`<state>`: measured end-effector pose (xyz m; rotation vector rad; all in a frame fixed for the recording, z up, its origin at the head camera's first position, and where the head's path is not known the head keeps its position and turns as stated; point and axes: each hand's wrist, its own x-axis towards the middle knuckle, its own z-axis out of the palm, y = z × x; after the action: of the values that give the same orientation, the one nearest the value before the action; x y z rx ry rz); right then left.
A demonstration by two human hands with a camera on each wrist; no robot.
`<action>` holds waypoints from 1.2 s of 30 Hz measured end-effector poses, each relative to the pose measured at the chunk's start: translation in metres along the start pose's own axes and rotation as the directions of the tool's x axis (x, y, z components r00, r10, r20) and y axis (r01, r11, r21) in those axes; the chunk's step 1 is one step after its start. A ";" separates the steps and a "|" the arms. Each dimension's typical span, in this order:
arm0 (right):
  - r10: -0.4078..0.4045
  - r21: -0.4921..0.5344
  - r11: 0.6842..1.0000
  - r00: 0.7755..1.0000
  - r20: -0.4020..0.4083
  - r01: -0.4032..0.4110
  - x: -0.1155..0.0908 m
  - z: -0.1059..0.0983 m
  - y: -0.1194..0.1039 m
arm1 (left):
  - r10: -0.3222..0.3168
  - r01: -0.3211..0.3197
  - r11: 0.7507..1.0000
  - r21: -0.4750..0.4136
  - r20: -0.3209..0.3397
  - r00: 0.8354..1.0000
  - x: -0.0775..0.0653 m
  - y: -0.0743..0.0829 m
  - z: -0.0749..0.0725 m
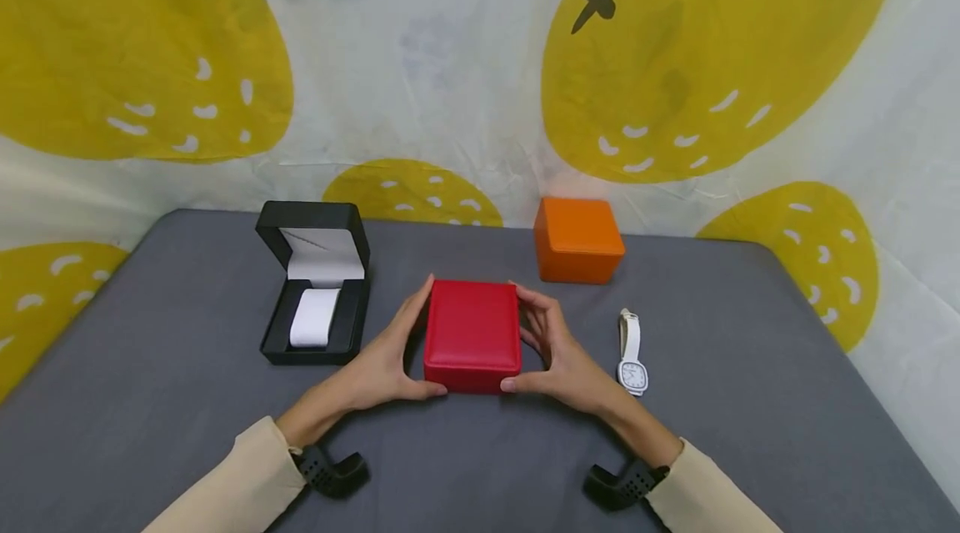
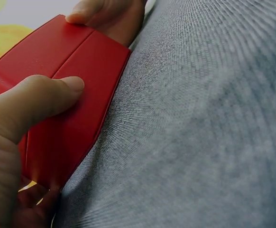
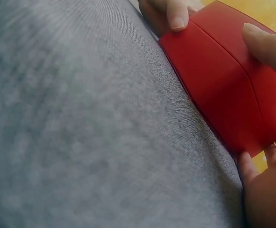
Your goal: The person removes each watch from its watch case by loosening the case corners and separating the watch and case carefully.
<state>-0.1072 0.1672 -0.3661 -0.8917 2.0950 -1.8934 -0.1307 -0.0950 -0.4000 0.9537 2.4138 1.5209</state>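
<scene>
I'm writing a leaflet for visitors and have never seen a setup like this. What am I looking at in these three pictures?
There is no robot here: these are a person's own bare hands. The wide picture comes from a camera worn on the head, looking forward and down. The two close ones come from cameras worn on the left and right wrists.

The left hand and right hand hold a closed red box between them; the close pictures show that same box. On the grey surface, an open black box with a white cushion inside stands to the left, an orange box farther back to the right, and a white watch lies to the right of the right hand.
</scene>
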 end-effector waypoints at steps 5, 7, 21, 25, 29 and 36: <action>0.064 0.070 0.996 0.997 -0.049 -0.061 -0.002 0.001 0.002 | 0.018 -0.018 1.000 0.009 -0.015 1.000 -0.001 0.018 -0.001; 0.061 0.090 0.994 0.996 -0.063 -0.055 -0.003 0.002 0.003 | 0.022 -0.022 1.000 0.012 -0.015 1.000 -0.002 0.027 -0.002; 0.016 0.107 0.994 0.991 -0.132 -0.002 -0.004 0.003 0.004 | -0.020 0.021 0.999 0.044 -0.011 1.000 -0.003 0.039 -0.004; 0.028 0.101 0.995 0.987 -0.158 -0.012 -0.004 0.005 0.003 | -0.024 0.025 0.998 0.054 -0.013 1.000 -0.003 0.038 -0.004; 0.029 0.108 0.994 0.984 -0.175 -0.010 -0.003 0.006 0.005 | -0.016 0.017 0.998 0.059 -0.006 1.000 -0.002 0.036 -0.004; 0.032 0.117 0.993 0.983 -0.183 -0.011 -0.002 0.006 0.005 | 0.015 -0.013 0.995 0.100 -0.013 1.000 0.002 -0.002 0.000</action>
<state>-0.1039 0.1636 -0.3727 -0.6905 2.0579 -2.1349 -0.1331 -0.0945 -0.4013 0.9836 2.5197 1.4277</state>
